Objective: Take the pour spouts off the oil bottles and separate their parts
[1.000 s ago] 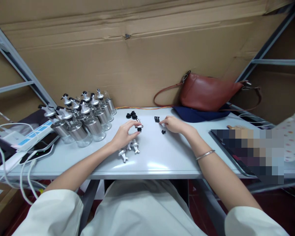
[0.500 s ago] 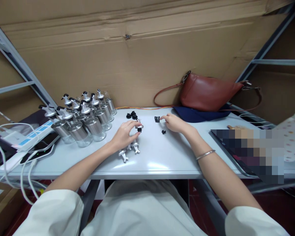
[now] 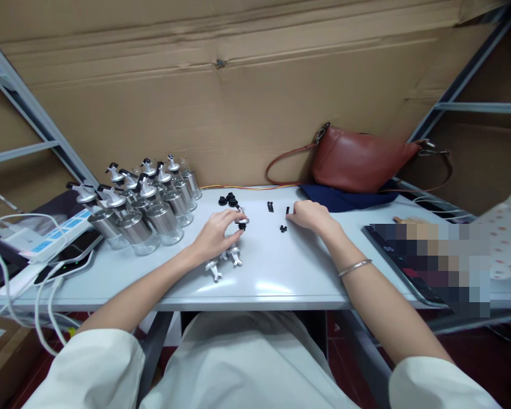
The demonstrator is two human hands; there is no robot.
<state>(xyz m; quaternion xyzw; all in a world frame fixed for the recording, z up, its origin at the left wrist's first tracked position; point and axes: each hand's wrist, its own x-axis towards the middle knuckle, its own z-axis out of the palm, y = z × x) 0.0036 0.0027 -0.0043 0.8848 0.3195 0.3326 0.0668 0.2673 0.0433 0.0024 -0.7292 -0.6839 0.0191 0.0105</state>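
1. Gripping a silver spout (image 3: 244, 219) between thumb and fingers, the left hand (image 3: 213, 236) keeps it near the middle of the table (image 3: 272, 258), black ribbed end downward.
2. The right hand (image 3: 311, 216) is curled, pinching a small black bar (image 3: 287, 210) that pokes out past the fingers.
3. Between the hands, two similar black pieces (image 3: 270, 207) lie side by side; a cluster of tiny black parts (image 3: 283, 229) sits just nearer the person.
4. Loose silver spouts (image 3: 214, 270) lie below the left hand, and black stoppers (image 3: 227, 200) behind it.
5. Farther left, glass-and-metal bottles (image 3: 130, 227) stand grouped, many topped with silver pourers and black levers. A brown handbag (image 3: 361, 159) rests on dark blue cloth (image 3: 344, 199) at the back right.
6. Likely trouble: the bar is slim and held by its end, so a loose pinch could let it twist or drop. A careless sweep of the right hand could scatter the tiny parts, and the left wrist might nudge the loose spouts.
7. Fingers cover part of the held spout and most of the right-hand grip. Whether the spout touches the table cannot be told. The tiny parts are too small to count, rear bottles overlap, and an area at right is pixelated.
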